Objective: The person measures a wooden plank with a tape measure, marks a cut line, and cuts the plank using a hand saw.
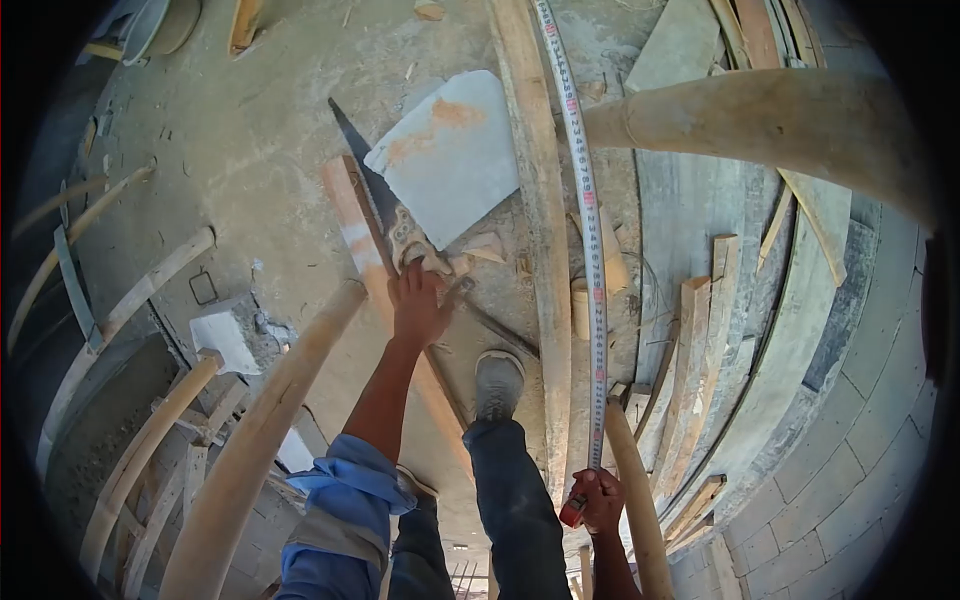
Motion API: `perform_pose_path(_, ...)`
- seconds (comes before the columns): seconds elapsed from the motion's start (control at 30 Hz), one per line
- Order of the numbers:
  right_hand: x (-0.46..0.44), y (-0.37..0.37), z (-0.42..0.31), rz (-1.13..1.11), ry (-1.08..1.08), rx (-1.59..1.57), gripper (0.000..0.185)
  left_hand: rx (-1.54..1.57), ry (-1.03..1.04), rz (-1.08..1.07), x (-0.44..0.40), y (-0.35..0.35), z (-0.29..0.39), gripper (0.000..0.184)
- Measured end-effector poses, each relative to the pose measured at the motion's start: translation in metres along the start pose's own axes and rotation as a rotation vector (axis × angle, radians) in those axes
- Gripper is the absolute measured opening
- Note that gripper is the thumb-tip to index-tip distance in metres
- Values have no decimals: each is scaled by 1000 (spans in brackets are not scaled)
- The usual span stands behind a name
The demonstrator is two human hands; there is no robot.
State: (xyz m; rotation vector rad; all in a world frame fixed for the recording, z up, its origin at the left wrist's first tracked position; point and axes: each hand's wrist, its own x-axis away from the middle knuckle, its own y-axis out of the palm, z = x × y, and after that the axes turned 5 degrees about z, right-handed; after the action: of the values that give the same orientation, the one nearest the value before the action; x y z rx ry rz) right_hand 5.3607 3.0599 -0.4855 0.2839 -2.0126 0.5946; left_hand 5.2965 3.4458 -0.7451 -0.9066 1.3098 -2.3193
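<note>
My right hand (600, 502) is closed around a red tape measure (573, 510) at the lower right. Its white blade (590, 240) runs out long and nearly straight, along the right side of a long timber (540, 230). My left hand (418, 303) reaches down with fingers apart at the handle of a hand saw (408, 238); whether the fingertips touch it I cannot tell. The saw's dark blade lies beside a wooden plank (365, 235). A hammer (495, 328) lies just right of my left hand, its head close to the thumb.
A pale flat board (450, 160) with an orange stain lies ahead. A thick round post (760, 125) crosses the upper right, and several poles (270, 440) stand at the left. Boards (690, 350) are stacked at the right by a block wall (850, 450). A concrete block (228, 335) sits left.
</note>
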Motion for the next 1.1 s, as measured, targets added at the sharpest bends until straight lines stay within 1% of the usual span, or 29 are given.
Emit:
perform_pose_path(0.03,6,-4,-1,-7,29,-15,36,-47,41,123,3,3,2,53)
perform_pose_path(0.13,27,-21,8,-19,34,-13,36,69,-165,-227,13,-24,24,53)
perform_pose_path(0.2,47,-34,14,-68,41,-51,36,28,-9,-48,36,-35,44,54)
perform_pose_path(0.23,59,-41,12,-86,106,-36,37,3,74,39,51,-43,54,54)
perform_pose_path(0.33,91,-56,19,-171,124,-98,38,184,-8,253,92,-93,86,50)
perform_pose_path(0.43,126,-67,6,-272,239,-166,41,483,-220,267,129,-163,122,49)
perform_pose_path(0.53,165,-74,3,-314,255,-181,43,613,-371,205,166,-221,132,50)
perform_pose_path(0.57,177,-75,5,-311,229,-144,41,620,-317,216,178,-245,137,47)
perform_pose_path(0.67,220,-84,3,-326,225,-111,42,580,-293,176,225,-290,133,46)
perform_pose_path(0.7,233,-86,5,-328,226,-124,42,544,-247,198,244,-300,130,45)
perform_pose_path(0.77,250,-86,10,-334,227,-148,43,534,-209,139,281,-319,120,45)
perform_pose_path(0.8,254,-86,15,-328,186,-135,42,527,-194,109,296,-330,118,44)
perform_pose_path(0.83,258,-86,22,-322,152,-121,42,549,-222,45,311,-339,115,43)
perform_pose_path(0.93,267,-83,26,-286,85,-79,41,415,-225,-68,349,-362,106,39)
perform_pose_path(1.1,259,-76,11,-246,88,-58,41,231,-264,-236,386,-367,72,44)
